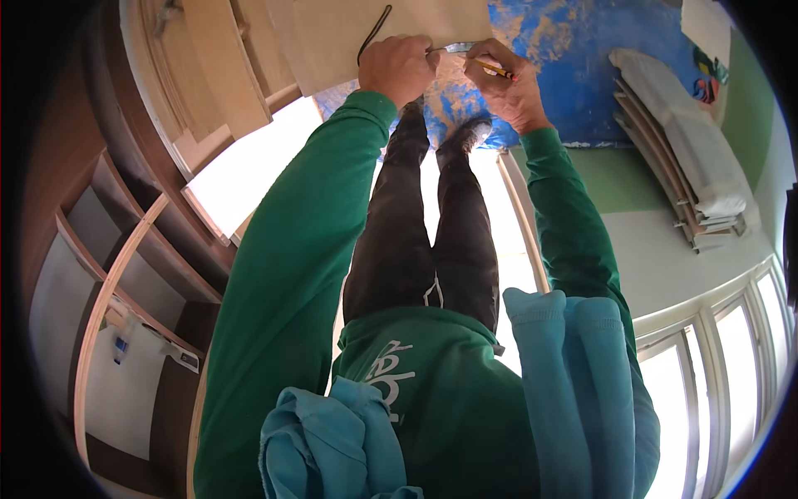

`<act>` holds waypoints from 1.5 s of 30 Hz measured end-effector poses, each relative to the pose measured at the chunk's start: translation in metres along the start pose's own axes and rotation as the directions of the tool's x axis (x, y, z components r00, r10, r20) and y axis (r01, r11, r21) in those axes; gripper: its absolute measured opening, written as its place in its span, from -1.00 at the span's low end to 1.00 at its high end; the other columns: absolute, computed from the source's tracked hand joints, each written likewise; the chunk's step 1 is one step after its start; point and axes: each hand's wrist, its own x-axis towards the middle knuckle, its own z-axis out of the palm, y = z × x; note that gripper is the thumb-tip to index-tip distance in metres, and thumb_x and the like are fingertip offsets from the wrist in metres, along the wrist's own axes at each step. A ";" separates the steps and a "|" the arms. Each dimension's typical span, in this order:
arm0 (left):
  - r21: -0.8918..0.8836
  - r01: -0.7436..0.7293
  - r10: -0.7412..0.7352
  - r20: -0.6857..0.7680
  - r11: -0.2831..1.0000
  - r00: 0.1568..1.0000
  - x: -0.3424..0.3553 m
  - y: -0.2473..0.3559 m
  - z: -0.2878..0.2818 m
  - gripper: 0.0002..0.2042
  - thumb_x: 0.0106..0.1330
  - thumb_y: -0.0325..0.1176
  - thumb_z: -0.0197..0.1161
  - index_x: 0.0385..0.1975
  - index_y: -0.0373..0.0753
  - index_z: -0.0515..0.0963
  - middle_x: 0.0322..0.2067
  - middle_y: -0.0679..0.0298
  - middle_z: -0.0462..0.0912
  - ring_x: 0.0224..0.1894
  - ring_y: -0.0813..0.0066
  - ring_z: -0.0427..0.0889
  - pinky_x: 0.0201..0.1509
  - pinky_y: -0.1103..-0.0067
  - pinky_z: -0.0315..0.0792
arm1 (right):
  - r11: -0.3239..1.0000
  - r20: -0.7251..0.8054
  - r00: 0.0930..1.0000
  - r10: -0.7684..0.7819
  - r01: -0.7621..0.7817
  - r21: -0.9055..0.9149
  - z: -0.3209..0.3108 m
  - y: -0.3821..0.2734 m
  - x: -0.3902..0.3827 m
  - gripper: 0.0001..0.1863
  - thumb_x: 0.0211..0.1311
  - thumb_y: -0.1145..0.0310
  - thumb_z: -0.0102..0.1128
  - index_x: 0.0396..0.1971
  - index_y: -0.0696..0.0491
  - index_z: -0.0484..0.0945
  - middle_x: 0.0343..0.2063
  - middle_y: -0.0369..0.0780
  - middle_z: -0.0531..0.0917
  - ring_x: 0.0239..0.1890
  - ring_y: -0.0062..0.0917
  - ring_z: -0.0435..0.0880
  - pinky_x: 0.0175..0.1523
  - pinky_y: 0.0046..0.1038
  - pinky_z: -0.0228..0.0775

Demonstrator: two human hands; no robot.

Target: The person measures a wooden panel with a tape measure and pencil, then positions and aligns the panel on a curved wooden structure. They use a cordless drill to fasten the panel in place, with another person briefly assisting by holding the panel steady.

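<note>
At the top middle, my left hand (397,65) is closed on what looks like a metal tape measure, its body mostly hidden by my fingers, with a dark cord loop (374,29) lying beside it on a plywood panel (316,37). A pale metal strip (457,46) runs from this hand toward my right hand (507,90), which holds a yellow pencil (495,68) just below the strip. Both hands are over the panel's edge and a blue, dusty sheet (573,91).
Loose wooden boards (220,58) lie at upper left. Dark shelving (108,241) stands at left, stacked wrapped panels (677,145) at upper right, windows (731,358) at lower right. My legs and feet (440,224) are below my hands; light blue fabric (565,374) hangs over my torso.
</note>
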 end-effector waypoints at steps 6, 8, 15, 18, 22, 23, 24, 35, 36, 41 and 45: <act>0.014 0.016 -0.016 -0.012 1.000 1.000 -0.006 -0.005 -0.006 -0.73 0.37 -0.06 0.33 -0.29 -0.15 0.75 -0.38 0.11 0.78 -0.26 0.03 0.77 -0.15 0.16 0.60 | 0.998 -0.023 0.998 -0.059 0.059 -0.002 0.012 0.008 0.004 -0.84 0.19 0.37 0.39 -0.28 0.08 0.63 -0.37 -0.16 0.79 -0.34 -0.51 0.73 -0.20 -0.41 0.58; 0.014 0.007 -0.006 -0.027 1.000 1.000 -0.007 -0.005 -0.005 -0.72 0.37 -0.06 0.33 -0.29 -0.14 0.75 -0.38 0.11 0.79 -0.26 0.03 0.77 -0.15 0.16 0.61 | 1.000 0.007 1.000 -0.026 0.026 -0.010 0.011 0.008 0.006 -0.85 0.21 0.36 0.38 -0.29 0.08 0.63 -0.38 -0.17 0.78 -0.35 -0.51 0.72 -0.22 -0.41 0.57; 0.026 0.017 -0.017 0.015 1.000 1.000 -0.004 -0.003 -0.003 -0.70 0.39 -0.03 0.32 -0.26 -0.14 0.76 -0.38 0.11 0.79 -0.26 0.04 0.78 -0.15 0.18 0.61 | 0.998 -0.014 0.998 -0.063 0.062 -0.026 0.009 0.007 0.005 -0.84 0.23 0.34 0.39 -0.31 0.08 0.61 -0.42 -0.17 0.75 -0.41 -0.51 0.67 -0.27 -0.41 0.53; 0.024 0.022 -0.023 0.023 0.999 0.999 -0.003 -0.002 -0.003 -0.70 0.39 -0.03 0.31 -0.25 -0.14 0.76 -0.38 0.11 0.79 -0.25 0.04 0.78 -0.14 0.17 0.62 | 0.998 -0.011 0.998 -0.060 0.060 -0.033 0.008 0.008 0.005 -0.85 0.25 0.37 0.39 -0.29 0.08 0.61 -0.40 -0.20 0.75 -0.38 -0.56 0.66 -0.26 -0.44 0.53; 0.017 0.025 -0.025 0.022 1.000 0.999 -0.002 -0.001 -0.002 -0.70 0.39 -0.03 0.31 -0.26 -0.13 0.76 -0.38 0.11 0.79 -0.25 0.04 0.78 -0.14 0.17 0.62 | 0.997 -0.004 0.999 -0.053 0.053 -0.063 0.007 0.009 0.005 -0.89 0.28 0.44 0.38 -0.26 0.08 0.62 -0.38 -0.26 0.75 -0.34 -0.65 0.64 -0.23 -0.50 0.52; 0.018 0.028 -0.029 0.026 0.999 0.999 -0.002 0.000 -0.002 -0.70 0.39 -0.03 0.31 -0.26 -0.13 0.76 -0.38 0.11 0.79 -0.25 0.03 0.78 -0.14 0.17 0.62 | 0.996 -0.006 0.999 -0.054 0.053 -0.067 0.006 0.008 0.005 -0.89 0.28 0.44 0.38 -0.26 0.08 0.62 -0.38 -0.26 0.75 -0.34 -0.65 0.64 -0.23 -0.50 0.52; 0.021 0.026 -0.026 0.026 0.999 0.999 -0.002 0.000 -0.001 -0.71 0.39 -0.03 0.31 -0.26 -0.13 0.76 -0.37 0.11 0.79 -0.25 0.04 0.78 -0.14 0.17 0.62 | 0.997 -0.011 0.998 -0.054 0.053 -0.050 0.006 0.009 0.005 -0.88 0.27 0.41 0.38 -0.28 0.08 0.61 -0.40 -0.24 0.74 -0.37 -0.62 0.63 -0.24 -0.48 0.51; 0.022 -0.045 0.046 -0.052 0.999 0.998 0.000 -0.005 0.010 -0.63 0.44 0.07 0.27 -0.28 -0.14 0.73 -0.47 0.09 0.75 -0.35 -0.03 0.74 -0.23 0.15 0.58 | 0.996 -0.019 0.999 -0.046 0.045 -0.077 0.004 0.008 0.006 -0.84 0.23 0.35 0.36 -0.31 0.08 0.59 -0.41 -0.17 0.75 -0.41 -0.50 0.66 -0.25 -0.40 0.53; 0.023 -0.028 0.028 -0.027 0.999 0.999 0.000 -0.003 0.008 -0.65 0.43 0.04 0.28 -0.27 -0.14 0.74 -0.43 0.10 0.76 -0.31 0.00 0.75 -0.19 0.16 0.59 | 0.996 -0.018 0.999 -0.042 0.041 -0.077 0.003 0.009 0.006 -0.84 0.23 0.35 0.36 -0.31 0.08 0.58 -0.40 -0.16 0.75 -0.40 -0.49 0.67 -0.25 -0.40 0.54; 0.022 0.012 -0.013 0.023 1.000 1.000 0.000 0.002 0.002 -0.70 0.40 -0.02 0.31 -0.24 -0.13 0.76 -0.36 0.11 0.79 -0.23 0.05 0.78 -0.12 0.18 0.62 | 0.991 -0.004 0.998 -0.057 0.056 -0.121 0.002 0.010 0.007 -0.88 0.29 0.41 0.37 -0.26 0.08 0.62 -0.43 -0.26 0.74 -0.39 -0.67 0.62 -0.27 -0.50 0.51; 0.019 0.016 -0.016 0.031 1.000 0.999 0.001 0.002 0.002 -0.69 0.40 -0.01 0.31 -0.24 -0.13 0.76 -0.36 0.10 0.79 -0.24 0.04 0.78 -0.13 0.18 0.62 | 0.992 -0.013 0.998 -0.067 0.065 -0.111 0.002 0.011 0.007 -0.87 0.29 0.39 0.38 -0.27 0.08 0.62 -0.43 -0.26 0.74 -0.40 -0.66 0.62 -0.29 -0.49 0.51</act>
